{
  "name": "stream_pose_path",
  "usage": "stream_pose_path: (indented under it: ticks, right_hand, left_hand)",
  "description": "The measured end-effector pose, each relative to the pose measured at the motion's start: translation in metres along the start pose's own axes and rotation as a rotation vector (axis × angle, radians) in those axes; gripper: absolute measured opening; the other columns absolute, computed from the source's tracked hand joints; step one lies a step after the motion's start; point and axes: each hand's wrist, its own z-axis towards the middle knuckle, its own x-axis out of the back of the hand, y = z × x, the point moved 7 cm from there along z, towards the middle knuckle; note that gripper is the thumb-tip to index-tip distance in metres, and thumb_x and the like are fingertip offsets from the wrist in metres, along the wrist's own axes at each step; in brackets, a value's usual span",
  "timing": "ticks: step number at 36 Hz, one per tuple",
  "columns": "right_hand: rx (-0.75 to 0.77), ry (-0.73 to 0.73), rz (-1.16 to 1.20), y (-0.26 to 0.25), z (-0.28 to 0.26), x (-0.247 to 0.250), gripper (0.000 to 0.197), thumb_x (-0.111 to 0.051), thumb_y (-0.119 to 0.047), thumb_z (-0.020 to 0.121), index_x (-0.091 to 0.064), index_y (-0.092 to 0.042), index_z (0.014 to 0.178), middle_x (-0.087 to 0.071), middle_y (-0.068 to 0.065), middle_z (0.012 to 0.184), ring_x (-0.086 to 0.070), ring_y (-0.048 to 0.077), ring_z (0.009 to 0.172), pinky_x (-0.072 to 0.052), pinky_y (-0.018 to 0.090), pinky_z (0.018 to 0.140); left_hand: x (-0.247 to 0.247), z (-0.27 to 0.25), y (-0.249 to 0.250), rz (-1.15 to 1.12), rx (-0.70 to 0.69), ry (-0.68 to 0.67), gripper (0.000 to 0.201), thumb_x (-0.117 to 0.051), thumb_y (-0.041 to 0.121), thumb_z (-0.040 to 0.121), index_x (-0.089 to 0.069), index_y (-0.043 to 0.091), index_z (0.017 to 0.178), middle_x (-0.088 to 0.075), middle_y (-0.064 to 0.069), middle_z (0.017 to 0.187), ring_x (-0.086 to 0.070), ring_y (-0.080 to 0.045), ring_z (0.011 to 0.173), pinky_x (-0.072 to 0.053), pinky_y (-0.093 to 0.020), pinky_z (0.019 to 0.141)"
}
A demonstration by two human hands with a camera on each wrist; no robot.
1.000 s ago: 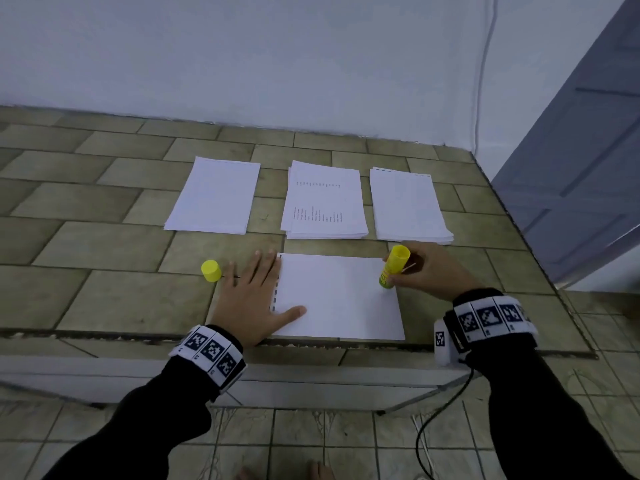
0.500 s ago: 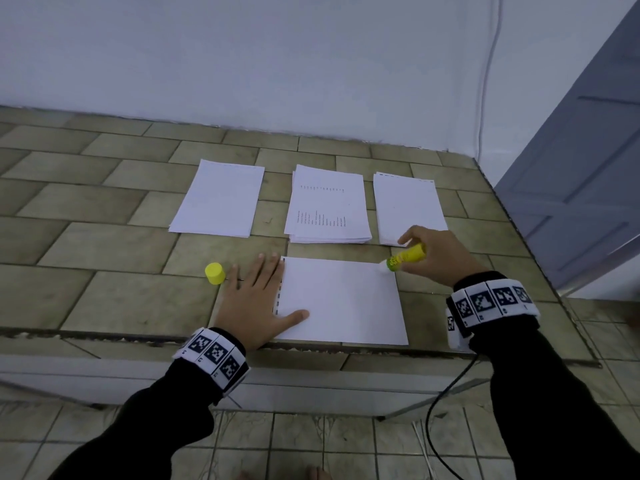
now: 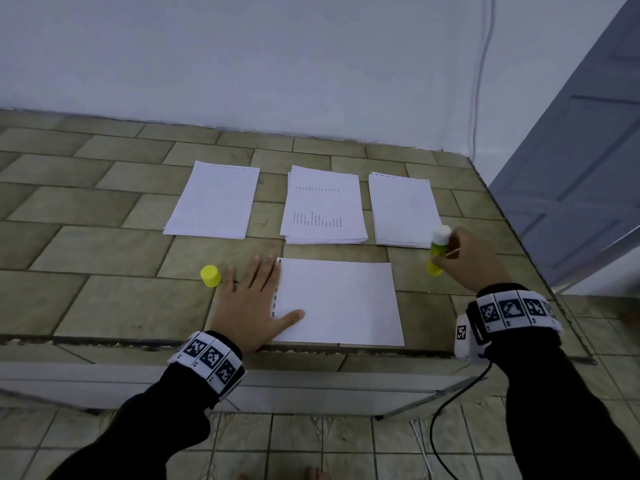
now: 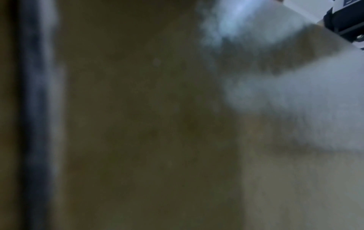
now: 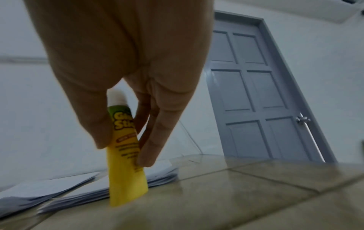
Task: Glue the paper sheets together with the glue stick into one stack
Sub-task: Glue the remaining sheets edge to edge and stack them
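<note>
A white sheet [image 3: 341, 301] lies on the tiled counter near its front edge. My left hand [image 3: 254, 296] lies flat with straight fingers beside the sheet's left edge, thumb on the paper. My right hand [image 3: 465, 259] pinches the yellow glue stick [image 3: 437, 251], upright with its white glue end on top, on the tile right of the sheet. In the right wrist view the glue stick [image 5: 126, 155] stands on the counter between thumb and fingers. The yellow cap [image 3: 210, 276] stands left of my left hand. The left wrist view is a dark blur.
Three paper piles lie side by side behind the sheet: a left pile [image 3: 214, 200], a middle pile [image 3: 323, 206] with print on top, a right pile [image 3: 403, 211]. A grey door [image 3: 575, 181] stands at the right. The counter edge [image 3: 311, 349] runs under my wrists.
My right hand has lifted the glue stick off the sheet's far right corner, turned it glue end up and moved it right onto the tile. The left hand has stayed put.
</note>
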Motion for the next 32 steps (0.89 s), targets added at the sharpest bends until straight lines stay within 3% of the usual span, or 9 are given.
stream_pose_path:
  ticks: [6,11,15,18,21,24,26,32]
  right_hand:
    - [-0.142,0.103,0.042,0.020,0.008,0.000,0.035,-0.074,-0.017,0.082,-0.055,0.002,0.105,-0.061,0.019,0.102,-0.053,0.027,0.086,-0.039,0.034,0.071]
    - [-0.209,0.110,0.076,0.027,0.008,-0.002,0.032,-0.076,-0.022,0.080,-0.053,-0.007,0.096,-0.055,0.009,0.089,-0.050,0.023,0.081,-0.036,0.030,0.066]
    - [-0.379,-0.079,-0.005,0.032,-0.008,-0.015,0.046,-0.070,-0.045,0.082,-0.047,-0.009,0.065,-0.051,0.008,0.063,-0.048,0.021,0.057,-0.035,0.029,0.052]
    - [-0.373,-0.194,0.022,0.018,-0.022,-0.031,0.041,-0.068,-0.042,0.085,-0.056,-0.007,0.068,-0.063,0.010,0.061,-0.059,0.022,0.052,-0.051,0.031,0.056]
    - [-0.247,-0.297,0.009,-0.015,-0.025,-0.046,0.037,-0.061,-0.036,0.091,-0.061,-0.005,0.071,-0.065,0.005,0.058,-0.058,0.012,0.043,-0.044,0.021,0.046]
    - [-0.091,-0.175,0.082,-0.053,-0.010,-0.046,0.020,-0.061,-0.022,0.090,-0.062,-0.005,0.080,-0.070,0.008,0.078,-0.064,0.017,0.059,-0.052,0.026,0.056]
    - [-0.020,-0.046,0.062,-0.071,0.006,-0.041,0.011,-0.062,-0.019,0.090,-0.059,-0.009,0.087,-0.067,0.007,0.091,-0.062,0.020,0.078,-0.047,0.028,0.069]
    - [-0.065,0.027,-0.055,-0.077,0.053,-0.054,0.035,-0.061,-0.019,0.092,-0.049,-0.002,0.121,-0.054,0.017,0.123,-0.050,0.031,0.116,-0.041,0.036,0.095]
  left_hand:
    - [-0.002,0.001,-0.001,0.008,0.006,-0.016,0.118,0.018,0.090,0.065,0.003,0.016,0.156,0.009,0.004,0.163,0.007,-0.018,0.151,0.002,-0.055,0.119]
    - [-0.003,0.001,-0.002,0.011,0.010,-0.025,0.119,0.020,0.091,0.063,0.007,0.017,0.156,0.012,0.004,0.163,0.009,-0.017,0.150,0.001,-0.055,0.119]
    - [-0.003,0.001,-0.002,0.001,0.014,-0.033,0.120,0.021,0.091,0.062,0.008,0.017,0.156,0.014,0.004,0.163,0.012,-0.016,0.150,0.003,-0.054,0.120]
    - [-0.004,0.002,-0.003,-0.003,0.017,-0.034,0.120,0.022,0.091,0.063,0.007,0.017,0.156,0.012,0.004,0.163,0.011,-0.016,0.150,0.002,-0.054,0.120]
    - [-0.003,0.001,-0.003,-0.001,0.016,-0.032,0.116,0.023,0.088,0.065,0.008,0.017,0.156,0.012,0.004,0.163,0.011,-0.016,0.150,0.001,-0.054,0.120]
    - [0.000,0.001,-0.002,-0.032,0.012,-0.020,0.114,0.027,0.085,0.067,0.007,0.016,0.155,0.010,0.004,0.163,0.009,-0.017,0.150,0.002,-0.053,0.120]
    - [0.000,0.000,-0.002,-0.029,0.010,-0.023,0.113,0.032,0.081,0.066,0.009,0.016,0.155,0.012,0.004,0.163,0.009,-0.016,0.150,0.002,-0.052,0.120]
    - [0.001,0.001,-0.002,-0.062,0.003,-0.001,0.105,0.037,0.072,0.071,0.007,0.016,0.155,0.004,0.003,0.164,0.005,-0.016,0.151,-0.001,-0.052,0.120]
